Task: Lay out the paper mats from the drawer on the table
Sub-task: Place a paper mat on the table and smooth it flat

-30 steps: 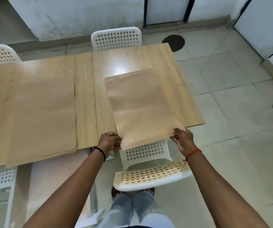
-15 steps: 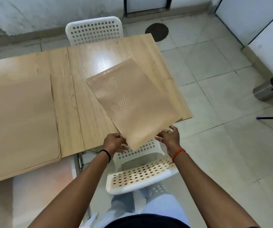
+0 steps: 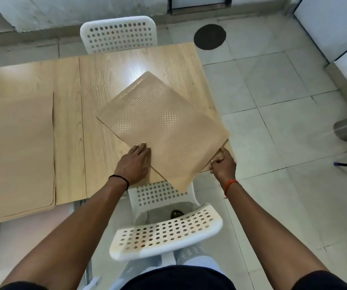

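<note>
Mat (image 3: 164, 130) corners overhang table (image 3: 105, 80) edges; hands apparently steady it.

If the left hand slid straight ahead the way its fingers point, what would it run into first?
The left hand points up the table, with its fingertips already at the near edge of the paper mat. It would likely slide onto that mat first.

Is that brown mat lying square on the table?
No. The mat lies turned cornerwise on the table, one corner overhanging the near edge.
</note>
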